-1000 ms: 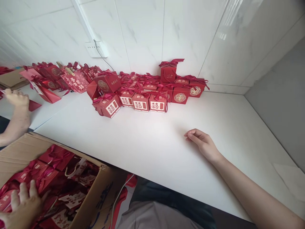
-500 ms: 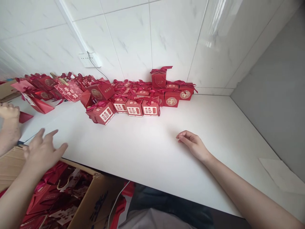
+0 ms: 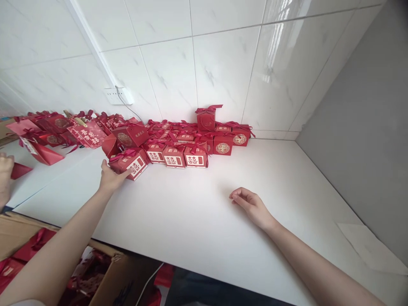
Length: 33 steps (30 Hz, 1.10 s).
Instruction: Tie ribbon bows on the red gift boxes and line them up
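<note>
At the front left of a row of red gift boxes stands a red gift box [image 3: 128, 161] with a ribbon on top and a white label on its front. My left hand [image 3: 112, 176] is around its near left side, thumb across the front and fingers against the left side. My right hand [image 3: 250, 204] rests on the white table [image 3: 178, 204], fingers curled in and thumb meeting them, with nothing seen in it. Closest to it are the labelled front boxes [image 3: 196, 157]. One small ribboned box [image 3: 205, 120] sits on top of the others.
Opened red cartons and printed bags [image 3: 86, 134] lie at the left. Another person's hand [image 3: 4, 174] shows at the left edge. A cardboard box [image 3: 111, 272] of red packaging is below the table edge. Paper [image 3: 366, 246] lies at right; a wall socket [image 3: 118, 96] is behind.
My left hand has moved from above the cardboard box, forward and right, onto the front-left gift box. The view has tilted slightly up. My right hand keeps its curled pose.
</note>
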Tool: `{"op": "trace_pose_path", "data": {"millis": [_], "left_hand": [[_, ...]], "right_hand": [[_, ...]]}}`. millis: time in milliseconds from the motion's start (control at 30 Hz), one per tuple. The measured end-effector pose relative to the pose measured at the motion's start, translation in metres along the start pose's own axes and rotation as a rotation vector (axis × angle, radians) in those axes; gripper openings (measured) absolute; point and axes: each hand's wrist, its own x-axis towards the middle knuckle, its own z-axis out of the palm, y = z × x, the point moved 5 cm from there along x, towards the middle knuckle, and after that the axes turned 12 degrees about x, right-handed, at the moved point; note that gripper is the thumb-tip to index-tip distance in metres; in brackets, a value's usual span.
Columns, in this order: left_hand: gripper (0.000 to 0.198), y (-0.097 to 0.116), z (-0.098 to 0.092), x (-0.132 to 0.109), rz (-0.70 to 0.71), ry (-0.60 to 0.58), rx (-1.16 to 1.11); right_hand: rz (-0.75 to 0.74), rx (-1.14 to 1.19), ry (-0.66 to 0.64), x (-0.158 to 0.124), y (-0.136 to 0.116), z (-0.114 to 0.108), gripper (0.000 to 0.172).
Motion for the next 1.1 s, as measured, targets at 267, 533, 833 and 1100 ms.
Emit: {"op": "trace_pose_path", "data": {"millis": [267,533,833,1100], "left_hand": [[0.108,-0.005,-0.012,-0.018,-0.038,-0.155,-0.006],[0.103,0.078,0.012,-0.081,0.351,-0.743,-0.206],[0.057,0.22,0.047,-0.111,0.87,-0.94,-0.048],[0.039,0.288,0.035,-0.089,0.777,-0.797,-0.269]], "right_hand": [[-0.002,0.007,-0.006,0.001,0.003,0.0,0.032],[0.006,0.019,0.011,0.002,0.001,0.0,0.033],[-0.068,0.102,0.082,0.006,-0.001,-0.01,0.032],[-0.574,-0.358,0.217,-0.02,-0.051,-0.007,0.015]]}}
